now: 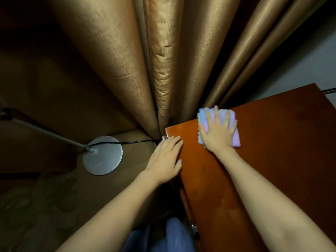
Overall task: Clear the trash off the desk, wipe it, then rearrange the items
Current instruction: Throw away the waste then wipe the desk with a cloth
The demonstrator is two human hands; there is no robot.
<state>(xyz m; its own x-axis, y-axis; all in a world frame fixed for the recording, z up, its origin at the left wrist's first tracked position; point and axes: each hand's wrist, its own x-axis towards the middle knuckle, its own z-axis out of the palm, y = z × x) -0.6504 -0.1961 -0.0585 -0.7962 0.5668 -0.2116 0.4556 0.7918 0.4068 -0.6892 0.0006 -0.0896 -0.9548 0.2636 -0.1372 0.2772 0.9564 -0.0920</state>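
A reddish-brown wooden desk (272, 160) fills the right half of the view. A folded pale purple and blue cloth (234, 140) lies near the desk's far left corner. My right hand (217, 130) presses flat on the cloth with its fingers spread. At the desk's left edge, close to that corner, my left hand (166, 159) rests with straight fingers and holds nothing.
Gold-brown curtains (160, 60) hang right behind the desk. A round silver lamp base (102, 155) with a slanted pole and a black cord (134, 142) stands on the floor to the left. Blue fabric (174, 235) shows at the bottom.
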